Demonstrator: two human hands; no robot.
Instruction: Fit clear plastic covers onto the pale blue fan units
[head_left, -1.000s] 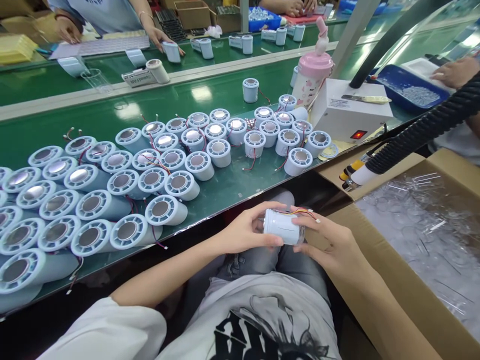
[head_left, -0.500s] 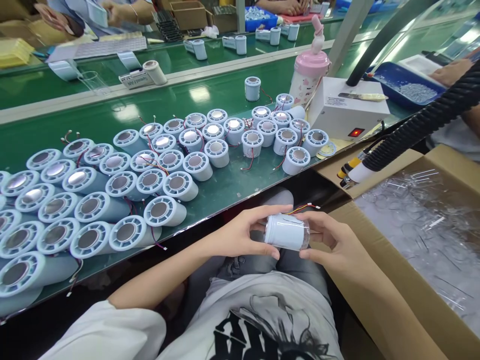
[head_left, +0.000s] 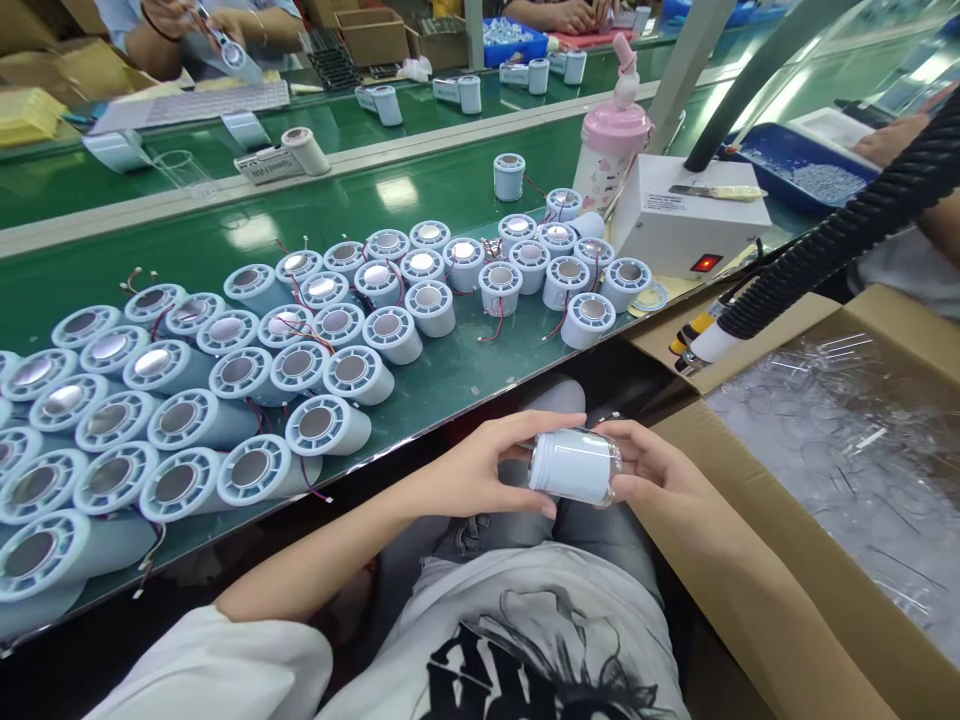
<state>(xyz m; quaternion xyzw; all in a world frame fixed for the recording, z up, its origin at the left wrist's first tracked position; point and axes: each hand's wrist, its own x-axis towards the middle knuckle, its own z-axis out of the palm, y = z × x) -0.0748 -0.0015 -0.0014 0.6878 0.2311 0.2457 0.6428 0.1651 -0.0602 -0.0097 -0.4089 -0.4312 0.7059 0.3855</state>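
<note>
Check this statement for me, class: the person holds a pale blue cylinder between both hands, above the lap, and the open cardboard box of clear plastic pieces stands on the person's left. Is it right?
Not quite: the head view shows the open cardboard box of clear plastic pieces on the person's right. The pale blue cylinder is indeed between both hands, above the lap.

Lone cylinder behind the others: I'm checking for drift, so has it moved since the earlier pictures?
Yes, rightward: the lone cylinder stands nearer the white box than before.
</note>
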